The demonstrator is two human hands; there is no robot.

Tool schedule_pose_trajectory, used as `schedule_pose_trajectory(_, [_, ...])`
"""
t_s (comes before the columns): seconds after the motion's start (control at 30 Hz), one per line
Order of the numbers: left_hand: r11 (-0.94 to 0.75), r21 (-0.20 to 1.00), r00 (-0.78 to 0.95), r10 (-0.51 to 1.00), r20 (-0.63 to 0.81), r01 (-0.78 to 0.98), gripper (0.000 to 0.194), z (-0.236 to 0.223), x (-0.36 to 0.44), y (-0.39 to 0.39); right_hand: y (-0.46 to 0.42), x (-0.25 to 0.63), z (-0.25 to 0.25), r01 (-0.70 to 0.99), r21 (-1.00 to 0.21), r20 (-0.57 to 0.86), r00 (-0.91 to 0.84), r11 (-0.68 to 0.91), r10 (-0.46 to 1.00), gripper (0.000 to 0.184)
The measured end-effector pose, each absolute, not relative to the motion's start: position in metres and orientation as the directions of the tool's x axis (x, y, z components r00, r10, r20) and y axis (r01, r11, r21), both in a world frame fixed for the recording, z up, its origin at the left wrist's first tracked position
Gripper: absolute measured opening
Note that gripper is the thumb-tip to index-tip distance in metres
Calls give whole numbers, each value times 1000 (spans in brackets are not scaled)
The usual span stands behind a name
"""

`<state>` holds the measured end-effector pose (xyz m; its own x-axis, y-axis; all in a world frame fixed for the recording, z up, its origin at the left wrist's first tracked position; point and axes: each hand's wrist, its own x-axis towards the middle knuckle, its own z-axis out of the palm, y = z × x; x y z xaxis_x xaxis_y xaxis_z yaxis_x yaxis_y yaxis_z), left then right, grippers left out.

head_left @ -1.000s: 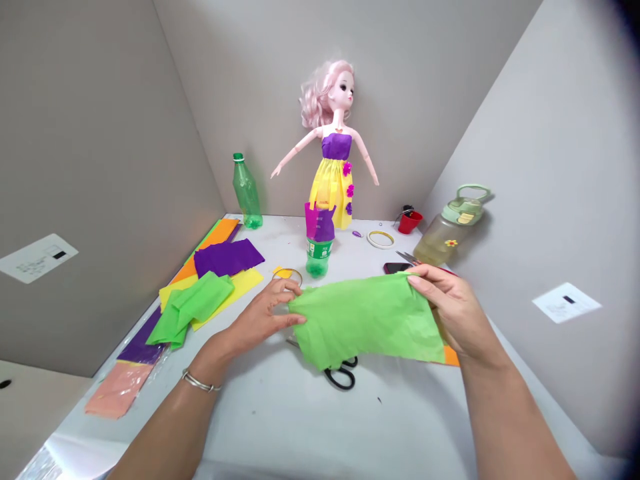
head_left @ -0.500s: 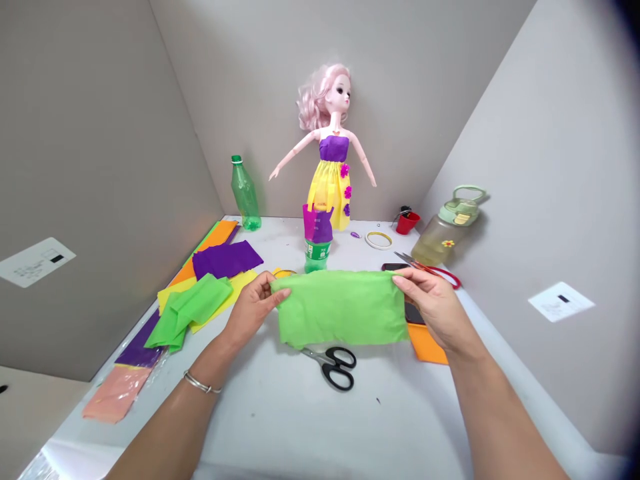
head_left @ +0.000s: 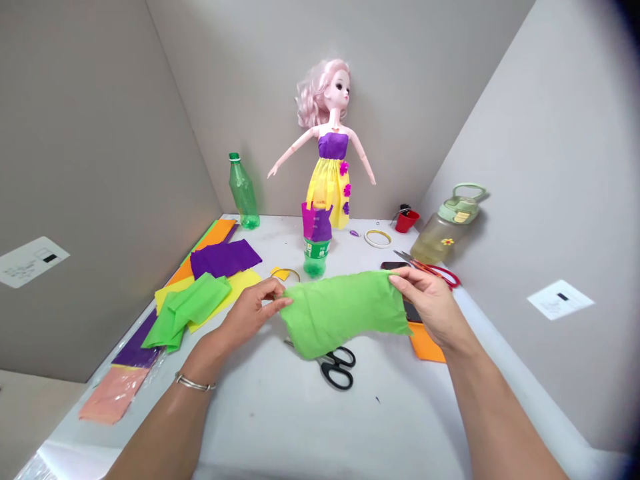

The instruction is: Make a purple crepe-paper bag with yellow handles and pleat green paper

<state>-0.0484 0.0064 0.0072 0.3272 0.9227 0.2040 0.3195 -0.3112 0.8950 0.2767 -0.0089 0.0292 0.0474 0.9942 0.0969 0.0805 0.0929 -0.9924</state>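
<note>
A strip of light green crepe paper (head_left: 345, 310) is stretched between my two hands above the table. My left hand (head_left: 257, 307) pinches its left edge near the upper corner, with thumb and fingers closed. At the upper right corner, my right hand (head_left: 425, 300) grips it the same way. Beneath the paper lie black-handled scissors (head_left: 337, 370), their blades partly covered by it. Just beyond stands a cut green bottle (head_left: 315, 267) with a purple and magenta piece on top. Behind that, a pink-haired doll (head_left: 334, 143) in a purple and yellow dress stands by the wall.
Folded purple paper (head_left: 227, 258), green paper (head_left: 195, 303) and a plastic-wrapped peach pack (head_left: 115, 393) lie on the left. A green bottle (head_left: 243, 200) stands at the back left. On the right are red-handled scissors (head_left: 445, 273), a drink bottle (head_left: 440, 233), a tape roll (head_left: 377, 239) and orange paper (head_left: 427, 343).
My left hand moved to the paper's upper left corner, pulling it level, then dipped slightly. The paper now sags at its left end, over the scissors' blades again. Both hands keep hold.
</note>
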Motion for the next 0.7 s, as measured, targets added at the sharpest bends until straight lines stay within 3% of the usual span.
schedule_pose_trajectory(0.17, [-367,856,394,893,215,364,11,9,-47,4,-15,274,36,-11,-999,45,65,46,997,20])
schedule_pose_trajectory(0.5, [-335,844,605,796,15,419,25,14,-47,-3,-15,279,36,144,-976,176,101,160,979,18])
schedule_pose_trajectory(0.6, [-272,892,654,756,-33,360,24,19,-47,-4,-15,280,37,189,-967,194,101,173,976,19])
schedule_pose_trajectory(0.7, [-255,933,651,758,29,254,22,25,-49,-5,-16,281,36,165,-972,184,90,168,979,20])
